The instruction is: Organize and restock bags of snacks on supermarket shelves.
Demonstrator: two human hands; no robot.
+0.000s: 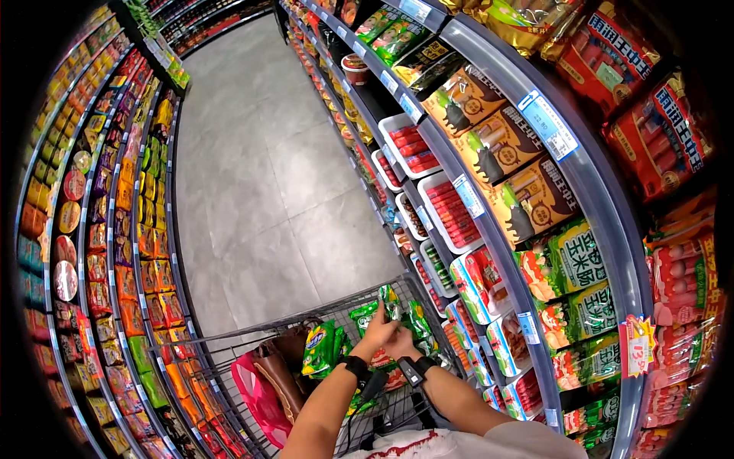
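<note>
My left hand [377,333] and my right hand [403,344] meet above a wire shopping cart [427,338]. The left partly covers the right, and one left finger points forward over the green packets. Whether anything small is between the hands cannot be seen. Black bands with small devices circle both wrists. Under and around the hands lie a green snack packet [362,314], another green packet [421,321] to the right and a red-and-green packet [395,378]. Further left, a green packet with a blue-and-white logo [321,347] leans beside a brown bag [281,373] and a pink plastic bag [252,390].
Close on the right, a shelf [550,137] carries packaged sausages [579,258] and white trays of red sausages [453,212]. Colourful packets fill the left shelves [132,258]. A grey tiled aisle floor [264,172] stretches ahead between them.
</note>
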